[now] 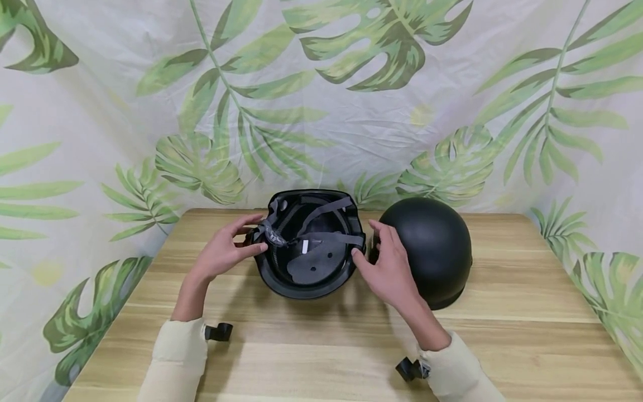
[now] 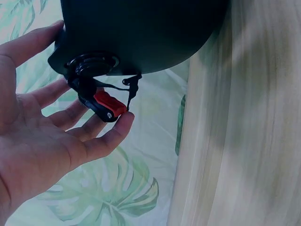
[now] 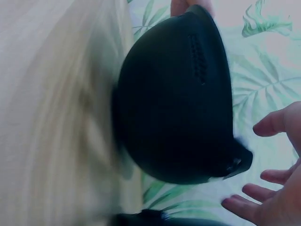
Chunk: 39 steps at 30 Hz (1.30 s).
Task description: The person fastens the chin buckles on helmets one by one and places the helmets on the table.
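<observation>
A black helmet [image 1: 311,285] lies with its hollow side up, showing grey straps [image 1: 326,237] and padding inside. My left hand [image 1: 226,248] holds it by the left rim, thumb at the near side and fingers at the far side. Beside those fingers, a red-and-black buckle [image 2: 109,102] hangs from a strap in the left wrist view. My right hand [image 1: 389,268] hovers at the right rim with fingers spread; the right wrist view shows a gap between it and the helmet. Partly behind that hand, a second black helmet [image 1: 432,251] rests dome-up.
Both helmets are towards the back of a wooden table [image 1: 301,357]. A leaf-printed cloth [image 1: 351,128] hangs right behind the table's back edge. Small black devices [image 1: 218,332] are strapped at both sleeve cuffs.
</observation>
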Each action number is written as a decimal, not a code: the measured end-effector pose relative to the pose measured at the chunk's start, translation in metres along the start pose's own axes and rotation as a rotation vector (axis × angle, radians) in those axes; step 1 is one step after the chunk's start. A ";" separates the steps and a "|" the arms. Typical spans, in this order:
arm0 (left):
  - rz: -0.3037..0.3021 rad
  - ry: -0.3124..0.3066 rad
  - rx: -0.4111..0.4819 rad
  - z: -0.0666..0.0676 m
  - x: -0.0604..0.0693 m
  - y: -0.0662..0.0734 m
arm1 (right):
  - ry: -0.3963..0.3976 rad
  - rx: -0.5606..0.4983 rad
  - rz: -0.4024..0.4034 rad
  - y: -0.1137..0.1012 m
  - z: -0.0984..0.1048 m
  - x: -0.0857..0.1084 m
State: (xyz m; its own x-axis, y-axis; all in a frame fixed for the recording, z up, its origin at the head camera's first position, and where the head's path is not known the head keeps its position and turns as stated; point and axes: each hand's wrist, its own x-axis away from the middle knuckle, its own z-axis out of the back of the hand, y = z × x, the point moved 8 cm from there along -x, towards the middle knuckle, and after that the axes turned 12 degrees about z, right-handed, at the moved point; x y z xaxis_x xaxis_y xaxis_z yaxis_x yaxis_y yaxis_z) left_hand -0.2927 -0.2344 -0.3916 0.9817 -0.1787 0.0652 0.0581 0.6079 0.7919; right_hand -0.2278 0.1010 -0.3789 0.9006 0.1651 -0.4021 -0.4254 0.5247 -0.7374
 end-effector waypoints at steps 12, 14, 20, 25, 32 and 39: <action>0.048 -0.021 0.087 0.018 0.002 -0.016 | -0.069 0.038 0.189 -0.070 -0.030 -0.035; 0.055 -0.019 0.103 0.021 0.001 -0.021 | -0.107 0.024 0.212 -0.077 -0.041 -0.042; 0.036 -0.011 0.142 0.023 -0.003 -0.034 | -0.235 -0.017 0.187 -0.085 -0.075 -0.064; 0.032 -0.024 0.229 0.019 -0.007 -0.045 | -0.316 -0.029 0.138 -0.085 -0.099 -0.079; 0.039 -0.110 0.434 0.003 -0.016 -0.060 | -0.391 -0.007 0.085 -0.083 -0.128 -0.090; 0.120 -0.221 0.644 -0.014 -0.022 -0.063 | -0.393 -0.003 0.018 -0.079 -0.142 -0.095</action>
State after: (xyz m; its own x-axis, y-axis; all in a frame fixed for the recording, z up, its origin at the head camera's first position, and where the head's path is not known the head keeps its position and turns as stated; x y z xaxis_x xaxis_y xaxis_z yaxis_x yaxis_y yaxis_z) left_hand -0.3155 -0.2584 -0.4515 0.9108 -0.3340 0.2428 -0.2346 0.0654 0.9699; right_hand -0.2921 -0.0746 -0.3598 0.8584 0.4818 -0.1762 -0.4408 0.5169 -0.7338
